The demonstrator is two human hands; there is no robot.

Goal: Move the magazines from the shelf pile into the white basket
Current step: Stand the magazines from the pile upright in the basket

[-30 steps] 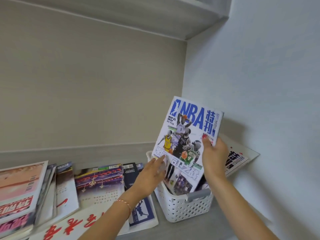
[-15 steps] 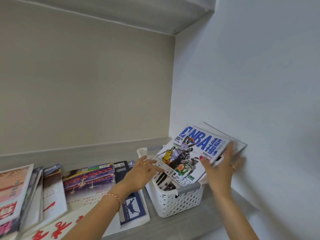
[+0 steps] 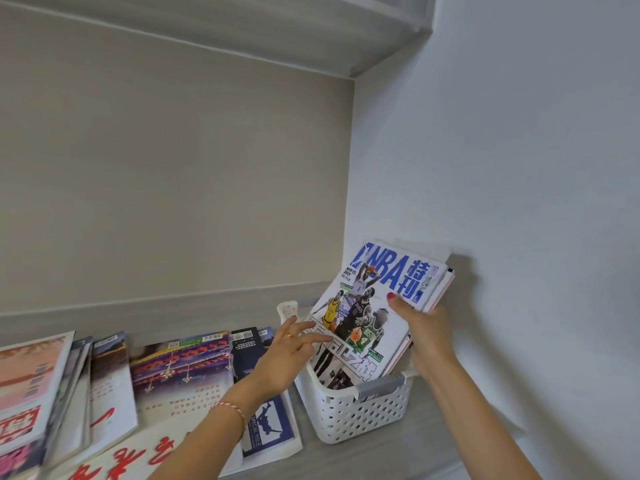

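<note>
A white perforated basket (image 3: 363, 415) stands on the grey shelf near the right wall. An NBA magazine (image 3: 377, 299) with blue lettering leans in it, on top of other magazines, tilted toward the wall. My right hand (image 3: 420, 327) grips the right edge of this stack, thumb on the cover. My left hand (image 3: 289, 355) has its fingers spread, fingertips touching the magazine's lower left edge. The shelf pile of magazines (image 3: 180, 372) lies spread to the left of the basket.
A white wall (image 3: 519, 202) closes the right side, right behind the basket's magazines. A beige back panel (image 3: 173, 185) and an upper shelf (image 3: 242, 29) bound the space. A red-lettered white magazine (image 3: 114, 459) lies at the front left.
The NBA magazine came down from held upright above the basket to leaning inside it. My right hand shifted to grip the stack's right edge; my left hand's fingers opened.
</note>
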